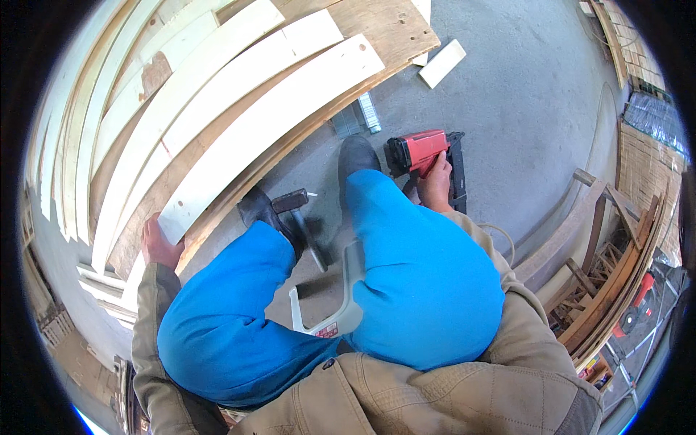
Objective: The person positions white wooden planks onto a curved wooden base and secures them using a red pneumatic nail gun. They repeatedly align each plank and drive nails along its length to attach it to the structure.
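In the head view, I see the right hand point(435, 185) wrapped around a red-and-black nail gun point(424, 148), near a dark boot point(359, 154); an accidental trigger squeeze could hurt that foot. The left hand point(163, 245) touches the near end of a long pale wooden plank point(272, 127) atop brown plywood point(388, 30). I can't tell whether its fingers pinch; loose contact could let the plank skew.

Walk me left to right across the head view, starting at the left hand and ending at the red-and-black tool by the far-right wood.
Left hand, hammer, silvery strip, red-and-black nail gun held in the right hand, red-and-black tool.
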A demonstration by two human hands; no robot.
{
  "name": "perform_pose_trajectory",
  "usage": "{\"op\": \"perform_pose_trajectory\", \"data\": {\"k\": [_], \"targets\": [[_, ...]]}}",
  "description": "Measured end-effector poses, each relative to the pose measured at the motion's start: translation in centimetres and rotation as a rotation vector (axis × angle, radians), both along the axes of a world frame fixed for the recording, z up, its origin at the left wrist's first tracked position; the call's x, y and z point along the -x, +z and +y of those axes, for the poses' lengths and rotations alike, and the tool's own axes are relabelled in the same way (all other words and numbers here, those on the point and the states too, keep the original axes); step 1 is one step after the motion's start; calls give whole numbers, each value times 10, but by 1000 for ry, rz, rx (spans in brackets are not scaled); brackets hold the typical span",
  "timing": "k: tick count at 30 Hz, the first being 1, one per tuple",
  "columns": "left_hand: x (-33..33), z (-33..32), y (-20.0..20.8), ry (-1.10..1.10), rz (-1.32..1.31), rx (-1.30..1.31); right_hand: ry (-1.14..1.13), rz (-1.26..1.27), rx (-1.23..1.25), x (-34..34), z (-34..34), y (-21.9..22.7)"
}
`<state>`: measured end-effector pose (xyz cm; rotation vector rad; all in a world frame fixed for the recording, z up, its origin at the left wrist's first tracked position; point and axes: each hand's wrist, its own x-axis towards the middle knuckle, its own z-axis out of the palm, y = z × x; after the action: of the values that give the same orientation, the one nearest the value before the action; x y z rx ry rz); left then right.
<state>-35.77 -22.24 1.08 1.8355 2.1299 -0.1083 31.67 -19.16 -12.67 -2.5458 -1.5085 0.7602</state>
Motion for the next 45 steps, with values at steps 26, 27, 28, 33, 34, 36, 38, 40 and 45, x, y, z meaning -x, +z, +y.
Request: {"op": "perform_pose_trajectory", "data": {"k": [26, 27, 28, 33, 34, 36, 38, 40, 45], "targets": [[1, 9, 7, -4, -9, 46, 1221, -37, -506, 145, 191, 187], [0, 11, 10, 7, -5, 66, 1290, -80, -524, 160, 196, 184], [-1, 13, 13, 36, -8, 93, 1309, -91, -526, 171, 199, 181], [1, 29, 35, 43, -95, 232, 1369, -124, -499, 185, 206, 168], [4, 34, 39, 42, -130, 253, 1377, -116, -513, 185, 206, 166], [10, 44, 43, 55, -150, 318, 1379, -175, -542, 186, 209, 163], [19, 53, 46, 21, -199, 353, 1380, -237, -556, 186, 212, 160], [25, 58, 46, 15, -251, 368, 1392, -252, -631, 186, 216, 159], [26, 64, 48, 7, -273, 459, 1417, -234, -676, 189, 227, 162]]}}
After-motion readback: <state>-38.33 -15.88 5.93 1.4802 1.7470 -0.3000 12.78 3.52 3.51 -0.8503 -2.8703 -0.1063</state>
